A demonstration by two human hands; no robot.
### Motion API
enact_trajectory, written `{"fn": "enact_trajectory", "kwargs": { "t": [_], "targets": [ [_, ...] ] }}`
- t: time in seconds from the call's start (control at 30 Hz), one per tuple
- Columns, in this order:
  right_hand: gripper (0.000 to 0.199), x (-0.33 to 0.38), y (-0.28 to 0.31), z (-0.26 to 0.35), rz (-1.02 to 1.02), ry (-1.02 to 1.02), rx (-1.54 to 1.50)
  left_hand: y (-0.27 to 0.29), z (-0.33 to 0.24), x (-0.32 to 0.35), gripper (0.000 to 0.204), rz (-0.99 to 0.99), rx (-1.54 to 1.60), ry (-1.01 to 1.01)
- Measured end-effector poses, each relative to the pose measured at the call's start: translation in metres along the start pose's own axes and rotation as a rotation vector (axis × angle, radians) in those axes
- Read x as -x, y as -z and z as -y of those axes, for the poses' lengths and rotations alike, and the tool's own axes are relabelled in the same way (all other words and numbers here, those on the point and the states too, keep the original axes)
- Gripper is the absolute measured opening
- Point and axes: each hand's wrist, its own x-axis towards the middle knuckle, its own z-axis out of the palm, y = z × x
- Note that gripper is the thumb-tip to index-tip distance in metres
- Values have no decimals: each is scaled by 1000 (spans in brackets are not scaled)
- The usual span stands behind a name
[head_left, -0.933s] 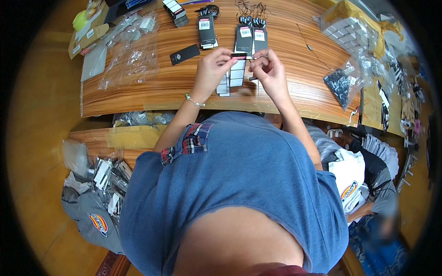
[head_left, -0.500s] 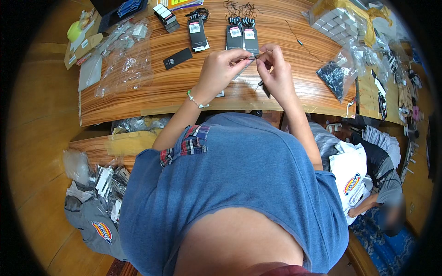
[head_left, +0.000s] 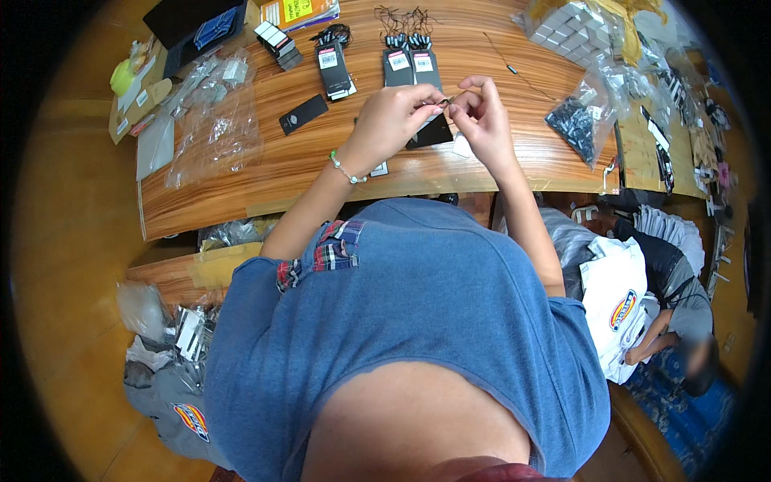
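Fingertips nearly together, my left hand (head_left: 392, 116) and my right hand (head_left: 486, 124) both pinch a thin black cord (head_left: 446, 101) over the table. A black hang tag (head_left: 432, 134) shows just below the fingers, partly covered by my left hand. Beside it, under my right hand, is a small white card (head_left: 462, 146). How the cord joins these pieces is hidden by my fingers. Beyond my hands lie two stacks of dark hang tags (head_left: 398, 74) with white stickers and bunched black cords. A single black tag (head_left: 303, 115) lies left of my left hand.
Another tag stack (head_left: 332, 71) and a pile of small cards (head_left: 278, 44) stand at the back left. Clear plastic bags (head_left: 213, 120) cover the table's left. To the right are a bag of small black parts (head_left: 574, 127) and bagged white boxes (head_left: 572, 34). A person sits at the lower right.
The black tag and white card now show their faces below my fingers; before, a dark piece hung edge-on by my right hand. Both hands keep their pinch. The whole view has shifted slightly.
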Motion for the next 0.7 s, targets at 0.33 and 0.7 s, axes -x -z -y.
{"fn": "enact_trajectory", "kwargs": {
  "t": [0.33,0.7],
  "targets": [
    [31,-5,13,8,-81,-195,-342,-8,-3,-16,12,-39,-350,-306],
    [14,-21,25,-6,54,-425,-753,0,8,-41,10,-138,-416,-584]
  ]
}}
